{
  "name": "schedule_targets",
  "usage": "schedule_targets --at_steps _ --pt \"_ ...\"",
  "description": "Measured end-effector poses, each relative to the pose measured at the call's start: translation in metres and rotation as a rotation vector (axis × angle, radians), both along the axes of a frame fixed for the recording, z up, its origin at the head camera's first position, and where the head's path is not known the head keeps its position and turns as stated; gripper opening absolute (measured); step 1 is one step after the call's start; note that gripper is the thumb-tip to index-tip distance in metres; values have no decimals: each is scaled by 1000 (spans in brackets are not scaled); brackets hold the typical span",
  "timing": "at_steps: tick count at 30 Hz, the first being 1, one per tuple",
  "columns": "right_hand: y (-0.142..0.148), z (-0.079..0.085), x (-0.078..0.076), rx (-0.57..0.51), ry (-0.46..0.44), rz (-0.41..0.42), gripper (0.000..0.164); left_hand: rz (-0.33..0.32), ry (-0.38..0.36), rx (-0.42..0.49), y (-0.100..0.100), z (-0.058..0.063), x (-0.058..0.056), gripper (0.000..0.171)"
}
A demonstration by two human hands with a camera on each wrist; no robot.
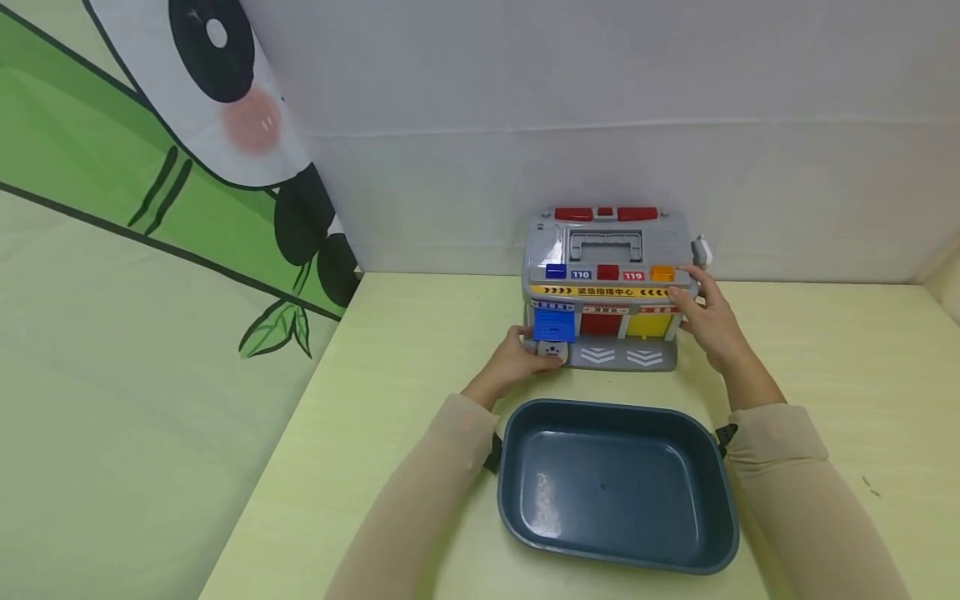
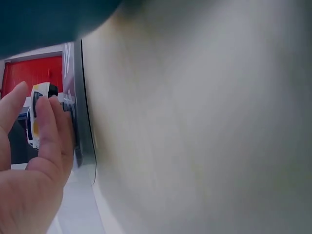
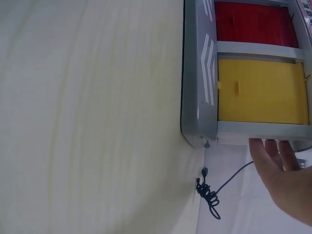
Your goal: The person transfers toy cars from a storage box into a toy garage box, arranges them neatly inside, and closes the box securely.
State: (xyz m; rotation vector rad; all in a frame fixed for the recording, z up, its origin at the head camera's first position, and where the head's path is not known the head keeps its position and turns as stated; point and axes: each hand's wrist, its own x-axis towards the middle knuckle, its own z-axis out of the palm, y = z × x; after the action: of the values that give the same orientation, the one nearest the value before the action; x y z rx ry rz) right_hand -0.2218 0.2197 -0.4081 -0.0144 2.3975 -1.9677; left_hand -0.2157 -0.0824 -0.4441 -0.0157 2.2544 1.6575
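Observation:
A grey toy garage stands against the wall, with a blue door, a red door and a yellow door. The blue door looks partly raised above a small white toy car on the ramp. My left hand is at the garage's front left corner; its straight fingers touch the car, and the thumb stands apart from it. With my right hand I hold the garage's right side, thumb on the front, other fingers along the side wall.
A dark blue plastic tub stands on the pale wooden table between my forearms. A coiled dark cord hangs beside the garage. A white cloth wall rises behind, and a printed panda-and-bamboo sheet covers the left.

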Motion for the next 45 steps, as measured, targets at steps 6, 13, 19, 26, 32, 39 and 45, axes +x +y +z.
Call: schedule_targets --at_steps 6,13,19,26,32,39,45 --pt "0 0 0 -3 10 -1 63 19 30 -70 1 3 -1 93" --pt "0 2 2 -8 14 0 63 14 53 -154 2 2 -6 86" --pt "-1 3 3 -15 14 2 63 -4 40 -185 3 1 -15 67" --pt "0 0 1 -18 12 6 64 40 47 -253 5 4 -22 45" --pt "-1 -2 0 -20 0 7 64 56 87 -374 3 8 -22 34" --pt "-2 0 1 -17 10 9 64 72 153 -389 -1 6 -22 38" --pt "-2 2 4 -18 31 15 63 76 207 -375 -2 2 -22 39"
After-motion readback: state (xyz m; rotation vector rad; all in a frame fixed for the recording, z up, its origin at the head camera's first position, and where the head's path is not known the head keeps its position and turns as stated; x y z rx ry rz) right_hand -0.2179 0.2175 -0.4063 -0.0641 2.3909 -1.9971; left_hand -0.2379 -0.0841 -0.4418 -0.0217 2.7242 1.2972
